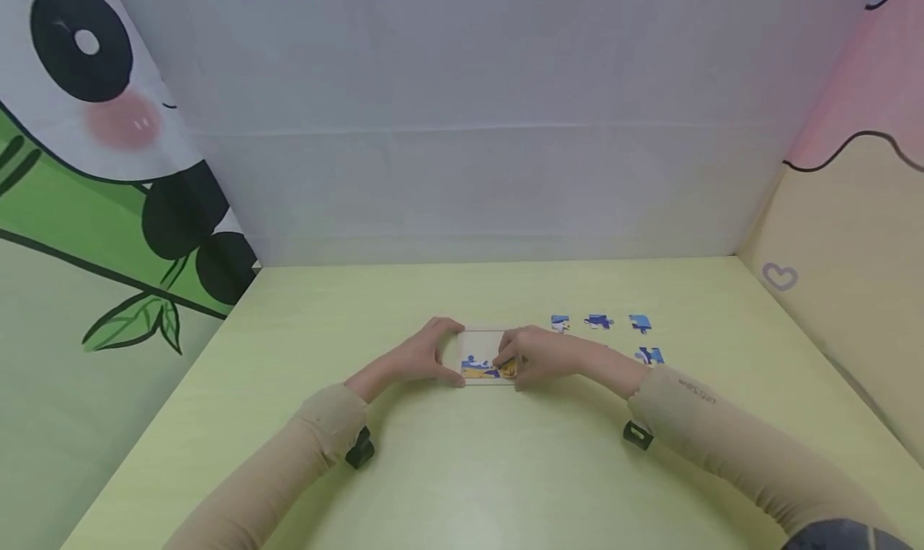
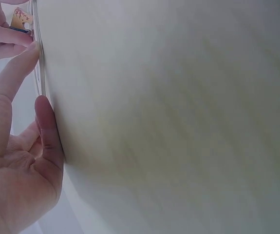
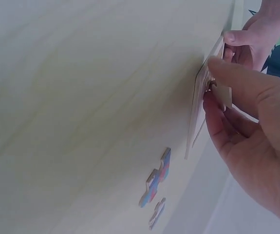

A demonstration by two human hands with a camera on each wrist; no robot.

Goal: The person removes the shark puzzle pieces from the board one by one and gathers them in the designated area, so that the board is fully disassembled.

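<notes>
A small wooden jigsaw tray lies flat on the table. Blue and orange puzzle pieces fill the left part of its near side. My left hand holds the tray's left edge, thumb at the near corner and fingers at the far one. With thumb and fingers, my right hand pinches a jigsaw piece, orange on its face, over the tray's near right corner. In the right wrist view this piece stands tilted against the tray. The right hand covers much of the tray's right side.
Several loose blue jigsaw pieces lie to the right: one nearest the tray, another beside it, a third farther right, and one behind the right forearm. A white wall rises behind the pale table.
</notes>
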